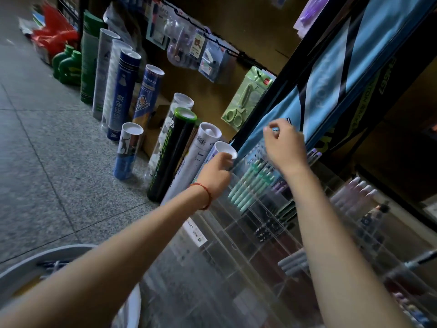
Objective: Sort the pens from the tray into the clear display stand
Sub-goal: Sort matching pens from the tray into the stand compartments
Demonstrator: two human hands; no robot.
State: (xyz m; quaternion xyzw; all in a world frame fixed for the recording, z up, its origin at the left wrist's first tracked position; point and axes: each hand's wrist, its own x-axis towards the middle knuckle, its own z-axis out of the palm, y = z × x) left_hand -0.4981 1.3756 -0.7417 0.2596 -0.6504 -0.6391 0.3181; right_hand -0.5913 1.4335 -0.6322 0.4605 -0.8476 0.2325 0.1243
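A clear display stand with many slots fills the lower right. It holds mint-green pens, purple pens, dark pens and pale pink pens. My left hand grips the stand's top-left corner. My right hand hovers over the stand's upper slots with its fingers curled and its thumb and forefinger pinched together. I cannot make out anything between them. The white tray sits at the bottom left under my left forearm, with a few pens showing inside.
Several shuttlecock tubes lean against the shelf base just left of the stand. Packaged stationery, including green scissors, hangs above. A blue racket bag hangs behind my right hand. Grey tiled floor lies to the left.
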